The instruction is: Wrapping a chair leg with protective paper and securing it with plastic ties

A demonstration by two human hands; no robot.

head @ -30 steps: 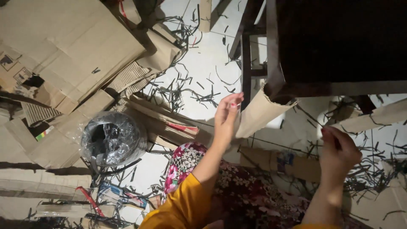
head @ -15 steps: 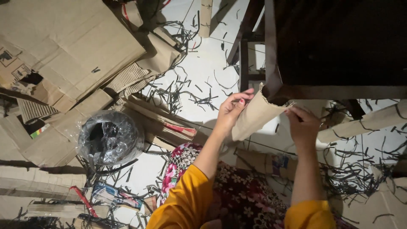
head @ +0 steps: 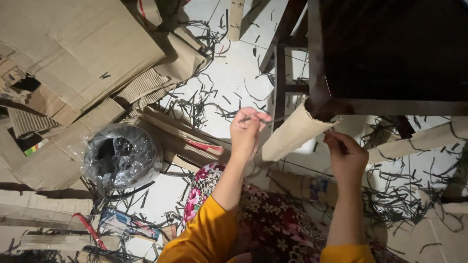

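A rolled brown cardboard cone [head: 292, 134] slants up toward the edge of a dark wooden table [head: 390, 53]. My left hand [head: 245, 132] is just left of the cone, its fingers pinched on a thin dark strip [head: 265, 119] that runs right toward the cone. Whether that hand also steadies the cone's lower end I cannot tell. My right hand [head: 347, 158] is at the cone's upper right rim, fingers closed on what looks like the strip's other end. My sleeves are mustard yellow, and a floral cloth [head: 273, 224] covers my lap.
Flattened cardboard sheets [head: 73, 53] pile up at the left. A roll of black strap in clear plastic [head: 122, 156] lies on them. Thin black strips [head: 204, 104] litter the white tiled floor. Another cardboard tube [head: 419, 139] lies at the right.
My right hand came in from the far right to the cone's rim. My left hand left the cone's upper edge, shifted left and now pinches the thin strip.
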